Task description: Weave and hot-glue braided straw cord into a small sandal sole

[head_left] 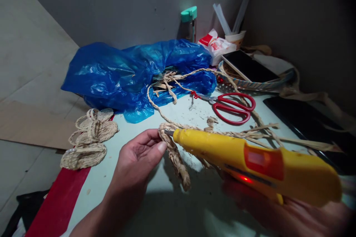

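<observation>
Yellow glue gun (222, 151); blue bag (111, 68).

A pale green table (93, 183) carries, on its far side, a crumpled blue plastic bag (102, 70). Small woven slippers (83, 155) sit along the left edge, beside a red strip (59, 196). Right of the middle lie red-handled scissors (230, 109), a braided cord (160, 110) looping between them and the bag; farther right, a shallow basket (250, 86) and, nearer, a flat black object (294, 118)
</observation>
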Available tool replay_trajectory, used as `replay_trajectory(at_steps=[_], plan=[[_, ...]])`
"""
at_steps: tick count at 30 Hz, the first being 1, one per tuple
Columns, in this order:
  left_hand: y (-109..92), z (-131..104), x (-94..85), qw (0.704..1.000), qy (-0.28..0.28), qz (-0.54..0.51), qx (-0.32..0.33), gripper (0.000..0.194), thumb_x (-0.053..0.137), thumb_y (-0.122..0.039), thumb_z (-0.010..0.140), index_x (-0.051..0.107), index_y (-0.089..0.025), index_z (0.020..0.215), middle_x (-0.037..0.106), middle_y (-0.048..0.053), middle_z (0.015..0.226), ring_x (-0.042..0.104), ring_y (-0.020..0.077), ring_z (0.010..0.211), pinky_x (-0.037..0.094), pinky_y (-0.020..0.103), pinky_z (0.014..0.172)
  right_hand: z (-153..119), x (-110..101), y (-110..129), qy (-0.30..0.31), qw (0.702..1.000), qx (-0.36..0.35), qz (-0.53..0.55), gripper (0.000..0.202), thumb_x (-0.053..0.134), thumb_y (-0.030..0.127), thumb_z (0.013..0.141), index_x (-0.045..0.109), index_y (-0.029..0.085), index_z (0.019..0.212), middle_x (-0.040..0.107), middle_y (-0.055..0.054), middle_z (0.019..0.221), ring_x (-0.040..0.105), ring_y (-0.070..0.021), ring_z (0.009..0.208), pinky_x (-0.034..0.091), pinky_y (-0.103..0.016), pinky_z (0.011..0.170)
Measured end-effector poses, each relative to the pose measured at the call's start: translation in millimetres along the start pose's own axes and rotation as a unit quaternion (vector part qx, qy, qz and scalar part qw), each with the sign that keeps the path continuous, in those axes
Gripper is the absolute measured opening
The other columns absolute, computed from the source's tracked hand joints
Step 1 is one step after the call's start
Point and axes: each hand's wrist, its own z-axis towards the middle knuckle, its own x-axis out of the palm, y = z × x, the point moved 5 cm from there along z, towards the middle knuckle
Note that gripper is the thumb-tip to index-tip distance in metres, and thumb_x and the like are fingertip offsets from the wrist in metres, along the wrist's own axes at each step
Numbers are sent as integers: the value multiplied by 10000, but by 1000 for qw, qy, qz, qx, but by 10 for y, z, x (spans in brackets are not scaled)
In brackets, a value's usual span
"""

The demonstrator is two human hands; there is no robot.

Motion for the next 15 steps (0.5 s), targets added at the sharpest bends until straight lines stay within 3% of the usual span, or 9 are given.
replay_trajectory(at_steps=[5,8,11,15], plan=[[-11,4,5,1000,4,-3,6,63,799,-177,776,777,-189,835,779,20,765,706,134,713,549,198,729,-162,-75,-146,-98,994,38,-29,484,567,627,870,662,399,1287,797,-29,1073,743,-354,1053,696,-381,759],[-17,7,9,1000,10,-4,4,57,783,-172,799,789,-194,852,785,14,767,706,112,699,543,160,709,-178,-155,-313,-33,998,61,9,448,595,641,842,717,397,1197,814,-28,997,776,-360,932,704,-370,629],[-28,10,3,1000,9,-11,8,53,767,-168,817,790,-188,861,779,11,751,703,103,670,548,150,695,-151,-270,-410,-26,996,69,45,423,549,660,862,772,386,1093,826,-20,914,793,-338,869,696,-332,583],[-25,27,-19,1000,22,-4,12,77,787,-198,801,786,-180,876,790,36,787,719,135,694,568,188,701,-175,-197,-282,-56,996,33,63,578,239,604,1002,760,392,1130,827,59,928,797,-239,848,650,-271,639]])
